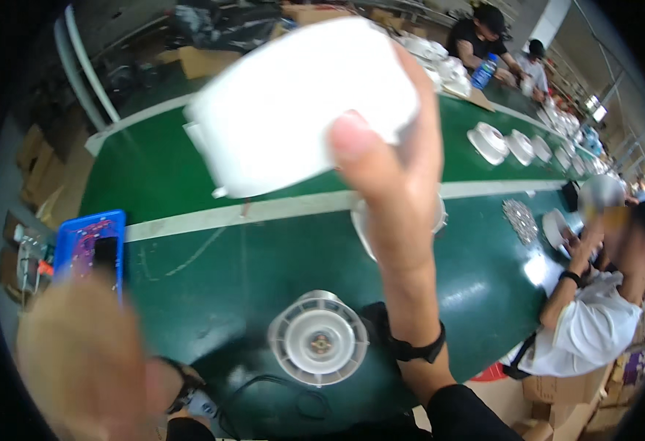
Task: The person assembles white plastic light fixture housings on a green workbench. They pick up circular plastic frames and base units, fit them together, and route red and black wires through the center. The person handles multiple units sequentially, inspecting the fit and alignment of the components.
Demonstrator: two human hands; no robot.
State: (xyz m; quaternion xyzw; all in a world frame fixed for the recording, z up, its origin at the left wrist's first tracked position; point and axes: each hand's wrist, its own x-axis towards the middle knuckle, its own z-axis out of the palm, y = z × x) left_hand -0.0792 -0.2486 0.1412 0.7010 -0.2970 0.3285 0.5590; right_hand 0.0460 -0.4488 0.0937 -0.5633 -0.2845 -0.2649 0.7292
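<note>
My right hand grips a white plastic housing and holds it up over the far part of the green table, thumb pressed on its near face. Motion softens the housing's edges. Low on the left, my left hand is a blur, its fingers too smeared to read, close to a blue tray of red wires. Between my forearms a round white housing with a ribbed ring sits on the table, a small copper-coloured part at its centre. Behind my right wrist, another white piece is partly hidden.
A black cable lies near the table's front edge. To the right are a pile of small metal parts and a co-worker in a white shirt. White housings line the far side, near a blue bottle and other people.
</note>
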